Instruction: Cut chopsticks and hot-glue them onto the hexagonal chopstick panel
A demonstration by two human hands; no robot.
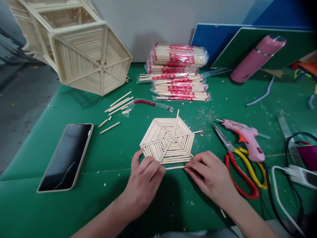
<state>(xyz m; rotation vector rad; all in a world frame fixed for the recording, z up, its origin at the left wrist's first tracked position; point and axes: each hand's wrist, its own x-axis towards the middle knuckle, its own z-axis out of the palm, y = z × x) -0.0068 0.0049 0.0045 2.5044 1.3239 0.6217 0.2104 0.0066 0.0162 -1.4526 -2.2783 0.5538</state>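
Observation:
A flat hexagon panel (168, 138) of glued wooden sticks lies on the green table (119, 148). My left hand (145, 178) rests at its near left edge, fingers curled and thumb up against the panel. My right hand (210, 173) is at the near right corner, fingers pinched on a loose wooden stick (174, 167) that lies along the panel's near edge, between both hands.
A large stick lantern frame (81, 53) stands back left, with loose cut sticks (119, 104) near it. Wrapped chopstick packs (178, 72) are piled behind. A phone (66, 155) lies left. Scissors (237, 165), a pink glue gun (245, 135), cables and a pink flask (257, 58) are right.

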